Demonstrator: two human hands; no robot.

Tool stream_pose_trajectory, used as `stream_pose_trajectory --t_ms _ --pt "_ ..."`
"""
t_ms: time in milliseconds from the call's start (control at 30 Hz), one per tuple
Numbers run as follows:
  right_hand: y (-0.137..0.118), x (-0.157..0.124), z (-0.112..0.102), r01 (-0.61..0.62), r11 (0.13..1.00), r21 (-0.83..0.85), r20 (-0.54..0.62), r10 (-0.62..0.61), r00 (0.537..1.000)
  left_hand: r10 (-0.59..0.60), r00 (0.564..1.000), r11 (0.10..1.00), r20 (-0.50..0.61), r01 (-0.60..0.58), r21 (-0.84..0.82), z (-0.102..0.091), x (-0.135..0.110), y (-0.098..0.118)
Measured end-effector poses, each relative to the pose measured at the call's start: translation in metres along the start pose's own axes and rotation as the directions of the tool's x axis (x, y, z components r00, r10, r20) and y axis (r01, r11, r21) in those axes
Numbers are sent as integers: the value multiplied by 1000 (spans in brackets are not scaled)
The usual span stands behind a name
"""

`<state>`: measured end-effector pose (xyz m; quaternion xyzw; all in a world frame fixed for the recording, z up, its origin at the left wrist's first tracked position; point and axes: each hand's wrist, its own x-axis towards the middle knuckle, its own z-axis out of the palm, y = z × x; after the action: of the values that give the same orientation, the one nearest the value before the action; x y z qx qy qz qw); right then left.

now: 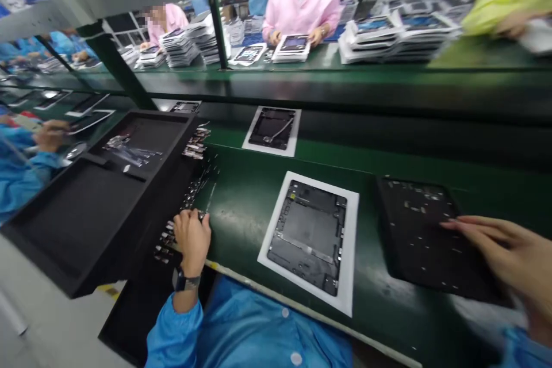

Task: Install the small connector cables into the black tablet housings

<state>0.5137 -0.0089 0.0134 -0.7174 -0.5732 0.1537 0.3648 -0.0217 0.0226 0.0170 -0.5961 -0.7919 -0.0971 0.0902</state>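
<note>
My left hand (192, 238), with a dark watch on its wrist, has curled fingers among small metallic parts (164, 244) along a black tray's edge. What it grips, if anything, is hidden. At the right, my right hand (500, 241) hovers over a black foam tray (409, 264) dotted with tiny parts. Its thumb and fingertips are pinched together; anything between them is too small to name. Between the hands lies an open tablet housing (308, 230), its inside facing up, on a white sheet (351, 253). Neither hand touches the housing.
A large black tray (56, 218) with thin flex-like strips (129, 150) stands at left. Another open housing (272, 128) lies farther back on the green bench (233, 207). Across from me a person in pink (302, 6) works beside stacked sheets (388, 40). A co-worker's hand (52, 135) is at left.
</note>
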Motion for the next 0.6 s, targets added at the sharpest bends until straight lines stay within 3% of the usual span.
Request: stream_pose_trajectory --t_ms 33,67,167,233,333,433,600 --pt "-13 -2 -1 -119 992 -38 -79 115 990 2 1000 1000 -11 -2 -27 2 -1 -1" --pt "-26 -3 -2 -173 985 -11 -74 172 982 2 1000 998 -23 -3 -63 5 -2 -3" --pt "-55 -4 1 -200 975 98 -90 209 974 -10 998 972 -60 -4 -237 14 -4 -9" --pt "-67 -2 5 -189 974 128 -95 201 975 -63 995 898 -77 22 -439 18 -2 -7" --pt "-84 1 15 -115 975 192 -79 132 988 -196 980 598 24 139 -790 8 0 9" --pt "-106 0 27 -34 970 239 -44 46 998 -174 969 285 177 222 -933 -24 -2 31" --pt "-131 -3 49 59 967 249 -14 -58 998 32 975 78 219 216 -973 -70 5 61"
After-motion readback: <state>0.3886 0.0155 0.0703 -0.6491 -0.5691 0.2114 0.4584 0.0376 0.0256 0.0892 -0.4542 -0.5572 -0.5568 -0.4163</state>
